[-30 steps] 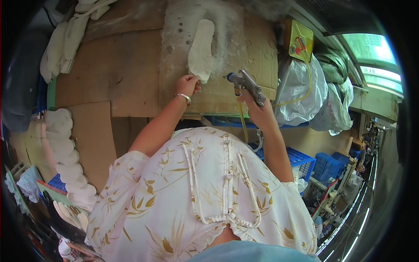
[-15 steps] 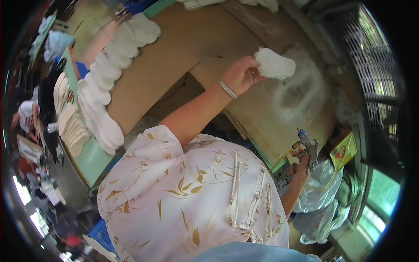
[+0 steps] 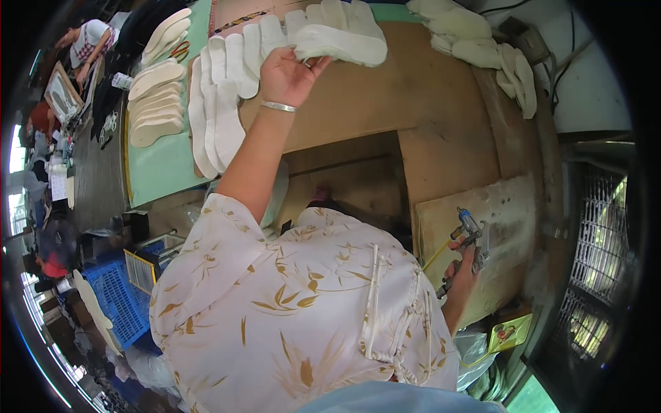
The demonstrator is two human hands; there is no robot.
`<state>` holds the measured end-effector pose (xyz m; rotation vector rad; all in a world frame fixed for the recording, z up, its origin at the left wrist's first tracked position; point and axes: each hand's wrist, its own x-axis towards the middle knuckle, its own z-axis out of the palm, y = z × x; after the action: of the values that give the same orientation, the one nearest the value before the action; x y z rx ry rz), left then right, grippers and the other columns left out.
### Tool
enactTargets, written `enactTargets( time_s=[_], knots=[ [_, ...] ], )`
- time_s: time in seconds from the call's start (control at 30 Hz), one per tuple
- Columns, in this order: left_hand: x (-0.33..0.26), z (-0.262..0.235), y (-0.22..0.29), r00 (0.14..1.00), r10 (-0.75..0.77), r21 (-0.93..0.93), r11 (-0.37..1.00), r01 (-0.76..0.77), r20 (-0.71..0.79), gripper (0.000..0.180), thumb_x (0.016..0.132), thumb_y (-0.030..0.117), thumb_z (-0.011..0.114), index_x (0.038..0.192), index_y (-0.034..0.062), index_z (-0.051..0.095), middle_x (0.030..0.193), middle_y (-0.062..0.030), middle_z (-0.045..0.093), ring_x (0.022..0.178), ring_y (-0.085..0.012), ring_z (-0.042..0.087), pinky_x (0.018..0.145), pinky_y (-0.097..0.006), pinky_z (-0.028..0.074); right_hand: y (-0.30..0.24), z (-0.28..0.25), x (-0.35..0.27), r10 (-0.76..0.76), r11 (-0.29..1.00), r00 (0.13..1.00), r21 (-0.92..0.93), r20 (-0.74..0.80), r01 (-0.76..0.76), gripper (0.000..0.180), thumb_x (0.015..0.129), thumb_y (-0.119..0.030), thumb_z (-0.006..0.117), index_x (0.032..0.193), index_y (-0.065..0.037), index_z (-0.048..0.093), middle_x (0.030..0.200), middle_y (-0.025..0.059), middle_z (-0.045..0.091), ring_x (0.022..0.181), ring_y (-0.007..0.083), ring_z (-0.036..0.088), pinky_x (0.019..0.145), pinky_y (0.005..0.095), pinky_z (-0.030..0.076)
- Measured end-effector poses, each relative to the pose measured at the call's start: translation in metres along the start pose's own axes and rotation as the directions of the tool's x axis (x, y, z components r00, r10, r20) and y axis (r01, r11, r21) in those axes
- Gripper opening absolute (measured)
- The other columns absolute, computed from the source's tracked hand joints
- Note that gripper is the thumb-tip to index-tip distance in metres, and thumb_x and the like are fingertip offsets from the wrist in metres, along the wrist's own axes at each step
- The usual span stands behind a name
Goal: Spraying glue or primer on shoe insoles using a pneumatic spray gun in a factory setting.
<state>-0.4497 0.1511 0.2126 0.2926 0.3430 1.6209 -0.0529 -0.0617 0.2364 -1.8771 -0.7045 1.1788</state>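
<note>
My left hand (image 3: 286,81) pinches the heel or toe end of a fluffy white insole (image 3: 341,45), its fingers at the left end. That insole is level above a row of overlapping white insoles (image 3: 237,58) laid along the brown board. In my right hand (image 3: 461,275) is a metal spray gun (image 3: 471,237) with a blue part at its top and a yellow hose (image 3: 435,256). The gun points away from me, over a pale, stained board (image 3: 509,227) on the right.
Cream insoles (image 3: 157,103) lie stacked on the green tabletop (image 3: 155,172) at left, near orange-handled scissors (image 3: 180,50). More white insoles (image 3: 475,51) pile at the back right. A gap (image 3: 351,172) opens between boards. A blue crate (image 3: 120,296) and a barred window (image 3: 599,234) flank me.
My view has turned left. My left hand has carried the insole from over the stained board to the row of insoles. The spray gun stays in my right hand.
</note>
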Motion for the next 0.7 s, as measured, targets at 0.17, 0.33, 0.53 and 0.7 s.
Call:
enactTargets(
  time_s=[0.17,0.33,0.53,0.7],
  knots=[
    [0.026,-0.047,0.071,0.97,0.218,0.028,0.976,-0.216,-0.112,0.026,0.074,0.011,0.048,0.095,-0.0057,0.048,0.101,-0.0173,0.051,0.097,-0.0362,0.049,0.094,-0.054,0.037,-0.011,0.039,0.005,-0.03,0.996,0.996,-0.084,0.083,0.037,0.027,0.09,-0.028,0.044,0.101,-0.005,0.051,0.084,0.003,0.058,0.042,0.0046,0.036,0.038,0.0196,0.031],
    [0.044,-0.067,0.133,0.907,0.39,0.095,0.92,-0.379,-0.157,0.028,0.072,0.009,0.049,0.095,-0.0071,0.049,0.104,-0.02,0.052,0.104,-0.0403,0.045,0.096,-0.056,0.034,-0.014,0.059,0.008,-0.077,0.987,0.982,-0.129,0.171,0.1,0.025,0.09,-0.026,0.046,0.101,-0.004,0.052,0.082,0.003,0.058,0.043,0.0039,0.037,0.037,0.0193,0.03],
    [0.009,-0.088,0.137,0.844,0.481,0.143,0.876,-0.46,-0.236,0.032,0.071,0.007,0.049,0.101,-0.0058,0.049,0.109,-0.0187,0.052,0.11,-0.0413,0.041,0.098,-0.056,0.031,-0.015,0.063,0.011,-0.062,0.984,0.978,-0.153,0.197,0.093,0.025,0.091,-0.026,0.045,0.102,-0.004,0.052,0.082,0.0033,0.058,0.042,0.0036,0.037,0.038,0.0194,0.03],
    [-0.068,-0.141,0.085,0.718,0.485,0.206,0.871,-0.445,-0.5,0.015,0.073,0.005,0.052,0.086,-0.0014,0.053,0.097,-0.0125,0.058,0.094,-0.033,0.051,0.092,-0.052,0.04,-0.016,0.054,0.015,-0.059,0.98,0.966,-0.167,0.251,0.103,0.026,0.091,-0.026,0.045,0.102,-0.004,0.052,0.082,0.0037,0.058,0.042,0.0034,0.036,0.037,0.0195,0.03]
  ],
)
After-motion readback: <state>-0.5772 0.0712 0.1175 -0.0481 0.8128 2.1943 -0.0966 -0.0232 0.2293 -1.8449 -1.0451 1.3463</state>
